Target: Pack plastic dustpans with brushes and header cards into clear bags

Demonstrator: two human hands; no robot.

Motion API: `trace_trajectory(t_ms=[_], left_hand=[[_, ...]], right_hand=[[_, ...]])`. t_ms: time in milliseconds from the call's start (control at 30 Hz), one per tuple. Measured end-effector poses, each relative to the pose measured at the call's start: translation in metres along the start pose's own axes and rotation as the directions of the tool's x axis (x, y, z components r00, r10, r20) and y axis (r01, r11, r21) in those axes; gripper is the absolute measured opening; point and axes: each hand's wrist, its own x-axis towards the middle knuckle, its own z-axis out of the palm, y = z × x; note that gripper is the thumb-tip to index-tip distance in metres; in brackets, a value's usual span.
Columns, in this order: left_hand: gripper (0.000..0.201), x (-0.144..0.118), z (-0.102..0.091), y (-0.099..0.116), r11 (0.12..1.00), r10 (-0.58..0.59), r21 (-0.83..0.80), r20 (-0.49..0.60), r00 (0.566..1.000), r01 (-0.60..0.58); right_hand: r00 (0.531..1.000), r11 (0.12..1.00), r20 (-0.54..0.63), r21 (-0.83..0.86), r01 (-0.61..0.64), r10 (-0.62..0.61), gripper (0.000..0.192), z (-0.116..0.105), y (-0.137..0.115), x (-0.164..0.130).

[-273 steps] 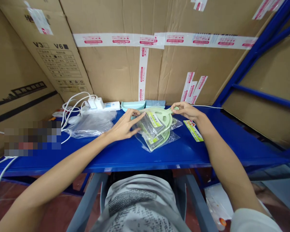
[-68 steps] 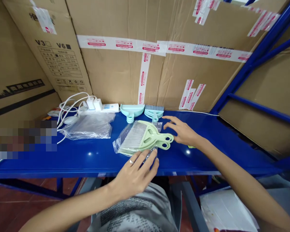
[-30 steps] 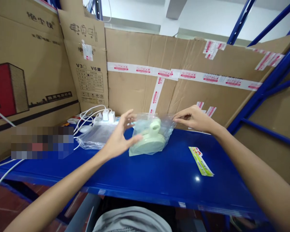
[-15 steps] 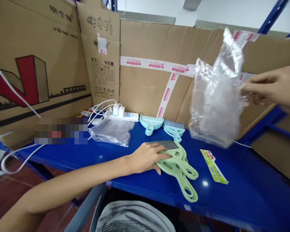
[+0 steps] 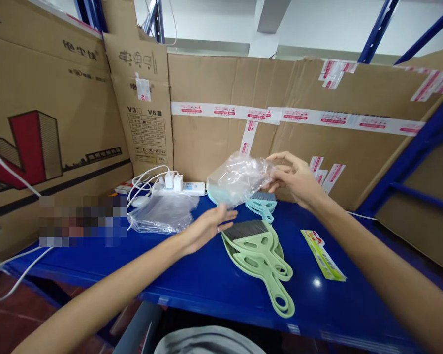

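Pixelated patch [image 5: 83, 221] at left: contents unreadable. Crumpled clear bag [image 5: 238, 178] veils a teal dustpan [image 5: 216, 196] behind it. White cable [image 5: 7, 280] runs off the left edge; print on the yellow-green label [image 5: 323, 255] too small to read.

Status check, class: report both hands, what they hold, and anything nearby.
Right hand pinches empty plastic bag. Left hand open beneath it. Green brush set lies on shelf.

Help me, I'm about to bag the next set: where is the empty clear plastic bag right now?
In the head view, the empty clear bag hangs from the right hand above the shelf's back centre, over the blue dustpan set.
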Motion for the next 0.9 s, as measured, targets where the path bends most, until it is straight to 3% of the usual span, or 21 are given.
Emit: trace_trajectory(t_ms=[67, 100, 167, 233, 300, 367, 433, 500, 533, 667, 733, 767, 800, 833, 900], left_hand=[[0.073, 0.011, -0.008, 0.009, 0.937, -0.007, -0.348, -0.069, 0.998, -0.017], [0.063, 0.015, -0.013, 0.013, 0.902, 0.006, -0.428, -0.128, 0.992, -0.061], [0.04, 0.02, -0.022, 0.02, 0.885, 0.048, -0.431, -0.29, 0.956, -0.176], [0.028, 0.021, -0.033, 0.029, 0.911, 0.101, -0.325, -0.424, 0.9, -0.255], [0.028, 0.017, -0.046, 0.04, 0.932, 0.188, -0.186, -0.486, 0.854, -0.311], [0.029, 0.008, -0.063, 0.057, 0.932, 0.314, 0.004, -0.513, 0.799, -0.363], [0.029, -0.004, -0.085, 0.075, 0.881, 0.473, 0.273, -0.526, 0.707, -0.387], [0.024, -0.02, -0.109, 0.089, 0.795, 0.577, 0.516, -0.481, 0.66, -0.319], [0.023, -0.03, -0.122, 0.093, 0.744, 0.604, 0.608, -0.436, 0.667, -0.277], [0.03, -0.064, -0.165, 0.081, 0.534, 0.566, 0.822, -0.173, 0.806, -0.199], [0.037, -0.077, -0.184, 0.066, 0.456, 0.442, 0.886, -0.147, 0.885, -0.08], [0.043, -0.082, -0.191, 0.06, 0.431, 0.402, 0.902, -0.185, 0.897, -0.008], [0.052, -0.088, -0.197, 0.056, 0.411, 0.376, 0.909, -0.244, 0.894, 0.075], [0.06, -0.093, -0.202, 0.054, 0.409, 0.394, 0.9, -0.324, 0.86, 0.151], [0.07, -0.102, -0.205, 0.054, 0.437, 0.466, 0.866, -0.449, 0.762, 0.244]], right_hand=[[0.998, 0.998, 0.039, 0.044, -0.041, 0.039, 0.043, 0.007, 0.008, -0.012], [0.997, 0.997, 0.059, 0.051, -0.051, 0.048, 0.047, 0.009, 0.012, -0.018], [0.994, 0.998, 0.1, 0.039, -0.052, 0.048, 0.067, 0.011, 0.02, -0.026], [0.989, 0.998, 0.14, 0.023, -0.052, 0.049, 0.095, 0.012, 0.026, -0.029], [0.979, 0.995, 0.18, 0.001, -0.098, 0.096, 0.108, 0.014, 0.028, -0.025], [0.957, 0.98, 0.212, -0.023, -0.196, 0.197, 0.092, 0.019, 0.026, -0.018], [0.922, 0.951, 0.242, 0.001, -0.311, 0.301, 0.061, 0.029, 0.024, -0.008], [0.883, 0.912, 0.296, 0.08, -0.402, 0.363, 0.051, 0.046, 0.023, 0.0], [0.865, 0.893, 0.331, 0.119, -0.435, 0.377, 0.053, 0.057, 0.023, 0.004], [0.814, 0.878, 0.421, 0.079, -0.473, 0.4, 0.063, 0.121, 0.034, 0.011], [0.799, 0.899, 0.426, -0.091, -0.429, 0.425, 0.068, 0.154, 0.042, 0.012], [0.796, 0.91, 0.441, -0.199, -0.365, 0.415, 0.07, 0.168, 0.045, 0.012], [0.793, 0.906, 0.46, -0.328, -0.267, 0.4, 0.07, 0.181, 0.047, 0.011], [0.788, 0.877, 0.48, -0.455, -0.152, 0.386, 0.067, 0.19, 0.048, 0.008], [0.771, 0.76, 0.514, -0.648, 0.062, 0.375, 0.058, 0.203, 0.045, 0.001]])
